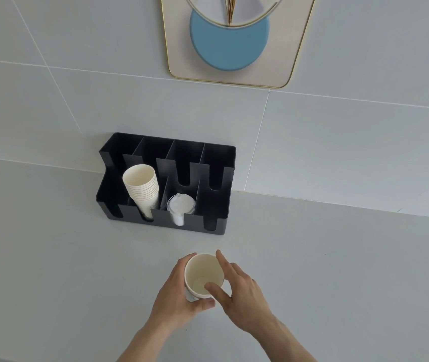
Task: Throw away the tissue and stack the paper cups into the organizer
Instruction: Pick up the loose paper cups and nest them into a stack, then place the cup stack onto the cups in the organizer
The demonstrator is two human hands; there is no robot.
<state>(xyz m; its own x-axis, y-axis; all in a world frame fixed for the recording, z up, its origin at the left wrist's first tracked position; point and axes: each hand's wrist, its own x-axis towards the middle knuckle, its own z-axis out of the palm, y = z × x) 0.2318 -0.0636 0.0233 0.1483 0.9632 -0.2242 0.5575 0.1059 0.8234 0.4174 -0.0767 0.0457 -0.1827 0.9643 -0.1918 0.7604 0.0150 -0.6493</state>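
Left hand: the left hand [174, 293] wraps the near-left side of a paper cup [203, 275]; fingers curl round its wall and the thumb presses across the lower front, so the grip is closed on the cup
Right hand: the right hand [244, 296] comes in from the right, half open; the thumb tip rests on the cup's near rim, the forefinger lies along the far right of the rim, and the other fingers spread loosely away from it
Paper cup: white, mouth facing up toward the camera, between both hands; whether its base touches the countertop [338, 270] I cannot tell; something pale lies at its bottom, too unclear to name
Countertop: pale grey, plain, running back to the wall
Organizer: the black organizer [216, 218] stands farther back, against the wall, well apart from the hands; it is split into slotted compartments in two rows
Cup stack: a stack of paper cups [143, 189] leans in the front row's second compartment from the left, mouths tilted up
Lids: clear plastic lids [180, 206] stand in the compartment just right of the stack
Wall: light tiled wall [77, 87]; a gold-edged decoration [281, 56] with a blue disc hangs above
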